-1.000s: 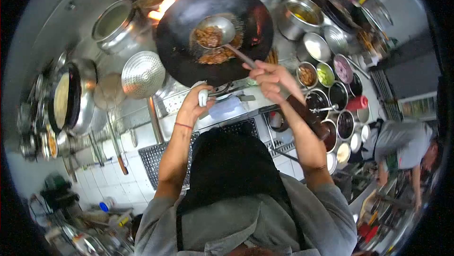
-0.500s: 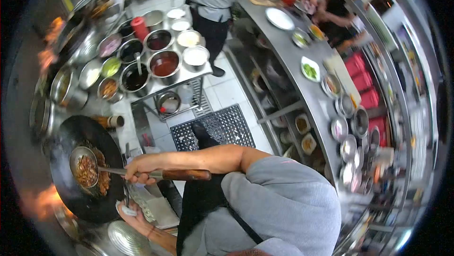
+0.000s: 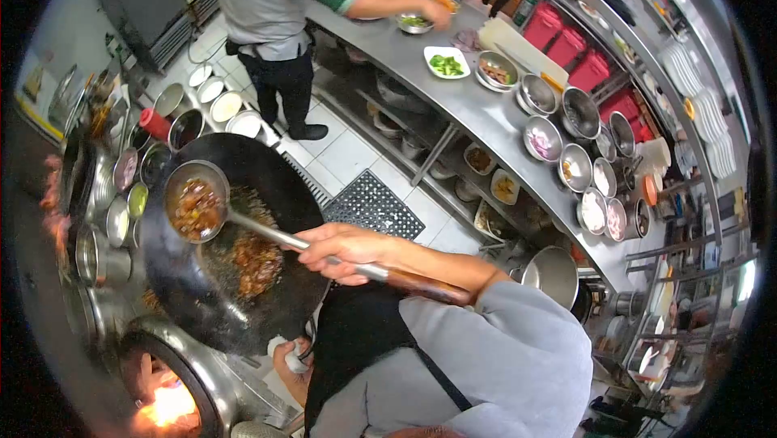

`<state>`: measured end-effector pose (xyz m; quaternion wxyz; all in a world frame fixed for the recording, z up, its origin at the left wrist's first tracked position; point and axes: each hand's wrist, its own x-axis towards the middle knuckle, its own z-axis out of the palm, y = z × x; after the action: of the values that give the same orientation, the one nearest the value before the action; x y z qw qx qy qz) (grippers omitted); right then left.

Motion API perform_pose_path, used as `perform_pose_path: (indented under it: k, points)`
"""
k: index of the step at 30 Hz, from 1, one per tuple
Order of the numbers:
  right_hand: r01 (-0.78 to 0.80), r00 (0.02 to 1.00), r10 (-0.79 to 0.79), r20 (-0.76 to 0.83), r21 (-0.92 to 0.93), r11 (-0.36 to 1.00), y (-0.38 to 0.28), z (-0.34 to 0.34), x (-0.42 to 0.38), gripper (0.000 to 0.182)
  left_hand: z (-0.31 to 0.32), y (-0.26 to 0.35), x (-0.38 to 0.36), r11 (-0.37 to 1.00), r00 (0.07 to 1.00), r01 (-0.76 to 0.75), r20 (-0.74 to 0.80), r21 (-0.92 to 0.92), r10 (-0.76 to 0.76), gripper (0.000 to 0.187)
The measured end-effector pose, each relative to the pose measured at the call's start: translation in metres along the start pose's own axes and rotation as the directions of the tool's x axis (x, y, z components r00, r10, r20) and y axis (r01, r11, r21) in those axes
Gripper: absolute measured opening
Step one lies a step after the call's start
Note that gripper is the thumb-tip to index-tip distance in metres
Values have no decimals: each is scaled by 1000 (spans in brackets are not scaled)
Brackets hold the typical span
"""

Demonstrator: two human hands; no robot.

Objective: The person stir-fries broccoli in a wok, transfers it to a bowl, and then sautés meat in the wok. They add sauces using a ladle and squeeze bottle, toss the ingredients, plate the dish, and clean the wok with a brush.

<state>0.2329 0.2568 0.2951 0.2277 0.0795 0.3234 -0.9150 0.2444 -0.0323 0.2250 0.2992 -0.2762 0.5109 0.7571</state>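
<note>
My right hand (image 3: pixel 344 252) is closed around the metal shaft of a ladle (image 3: pixel 197 201), whose wooden handle runs back along my forearm. Brown, saucy chopped food fills the ladle bowl over the left part of a black wok (image 3: pixel 235 308). More brown food (image 3: pixel 257 262) lies in the wok, which is raised and tilted beside the burner. At the wok's near edge, my left hand (image 3: pixel 293 361) grips its handle through a white cloth (image 3: pixel 289 353); part of the fingers is hidden.
Flames rise from the open burner (image 3: pixel 170 397) at lower left. Sauce pots (image 3: pixel 186 126) stand beyond the wok. A co-worker (image 3: pixel 271 17) reaches over the steel counter (image 3: pixel 388 46), which holds a plate of greens (image 3: pixel 447 63) and several metal bowls (image 3: pixel 577 167).
The wok has come up off the burner and moved right, uncovering the flames. My right hand and the filled ladle have moved right with it. The view has shifted, and the co-worker's hand is now over a bowl.
</note>
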Motion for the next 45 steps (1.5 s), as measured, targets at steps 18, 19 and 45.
perform_pose_path:
  k: [18,19,45]
  points:
    - [555,547,-542,-638,-209,806,-103,-169,-251,15,143,-122,51,921,899,329,230,208,-373,8]
    - [529,504,-569,-650,-289,798,-115,-187,-253,10,143,-130,54,923,901,328,225,203,-370,8]
    - [-141,302,-761,-575,-816,561,-181,-353,-238,42,150,-160,21,947,953,286,61,147,-298,9]
